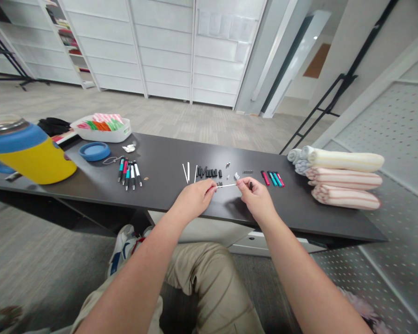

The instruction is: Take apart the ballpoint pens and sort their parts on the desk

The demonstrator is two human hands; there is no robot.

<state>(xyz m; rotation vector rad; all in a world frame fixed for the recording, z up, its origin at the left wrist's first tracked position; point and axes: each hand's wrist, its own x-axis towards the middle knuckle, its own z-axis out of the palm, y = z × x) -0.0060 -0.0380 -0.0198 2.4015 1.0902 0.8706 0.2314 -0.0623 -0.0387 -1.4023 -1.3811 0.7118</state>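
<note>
A thin white pen refill (227, 185) stretches level between my two hands over the dark table. My left hand (197, 197) pinches its left end, with thumb and fingers closed. At the other end, the fingers of my right hand (259, 199) are closed on the refill's tip. A small black piece (251, 185) also shows at the right fingers; its kind is unclear. Just beyond my hands lie short black pen parts (209, 172), loose white refills (186, 172), small clear or silvery pieces (237, 176) and tiny springs (248, 171). Coloured pen barrels (273, 178) lie to the right.
Several whole pens (129, 174) lie left on the table (163, 195). Behind them are a blue lid (94, 151) and a white basket (104, 134) of colourful packets. A large yellow and blue tumbler (31, 153) lies far left. Rolled towels (344, 178) are stacked at the right end.
</note>
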